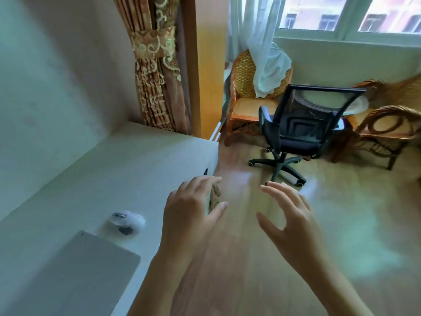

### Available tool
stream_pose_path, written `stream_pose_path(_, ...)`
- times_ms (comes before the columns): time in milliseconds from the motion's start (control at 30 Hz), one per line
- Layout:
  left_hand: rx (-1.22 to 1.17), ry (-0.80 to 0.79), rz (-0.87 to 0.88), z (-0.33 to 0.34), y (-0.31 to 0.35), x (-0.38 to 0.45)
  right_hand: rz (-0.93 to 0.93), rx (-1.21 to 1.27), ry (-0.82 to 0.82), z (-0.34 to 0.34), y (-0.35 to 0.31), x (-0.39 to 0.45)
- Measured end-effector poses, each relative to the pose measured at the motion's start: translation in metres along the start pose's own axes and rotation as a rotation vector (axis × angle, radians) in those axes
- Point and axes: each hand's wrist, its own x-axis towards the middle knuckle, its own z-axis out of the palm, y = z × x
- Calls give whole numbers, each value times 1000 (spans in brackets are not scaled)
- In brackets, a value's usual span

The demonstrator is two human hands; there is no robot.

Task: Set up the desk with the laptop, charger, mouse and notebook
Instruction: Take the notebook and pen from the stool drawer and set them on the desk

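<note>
Head view: the pale counter fills the 9 o'clock side, set into the wall corner, its far edge ending near the floor boards. At 2 o'clock, well apart from it, a black mesh office chair stands turned away, probably pushed back to leave room for standing at the counter. At 7 o'clock the closed grey laptop lies flat on the counter, cut off by the lower edge, likely parked there ready to be opened. Both hands hover over the floor beside the counter: the left hand and the right hand have fingers spread and loosely curled, holding nothing. Just beyond the laptop, at 8 o'clock, lies the white mouse, blurred. A small dark item at the counter's edge is too small to identify. Charger and notebook are not in sight.
</note>
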Motion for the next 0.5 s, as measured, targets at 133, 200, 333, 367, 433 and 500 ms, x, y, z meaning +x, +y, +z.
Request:
stream_pose_path(133, -51, -38, 122, 41, 64, 18, 102, -72, 48, -45, 53, -14)
stream_pose_path(200, -80, -65, 158, 68, 99, 28, 147, -108, 73, -71, 86, -17)
stream_pose_path(333, -96, -105, 229, 125, 180, 41, 204, -196, 113, -133, 155, -27)
stream_pose_path(367, -99, -113, 246, 138, 201, 42, 223, -210, 121, -149, 171, -31)
stream_pose_path(433, -99, -122, 283, 161, 242, 41, 265, -229, 137, -180, 202, -40)
stream_pose_path(500, -151, -177, 305, 183, 279, 41, 301, -254, 156, -209, 231, -47)
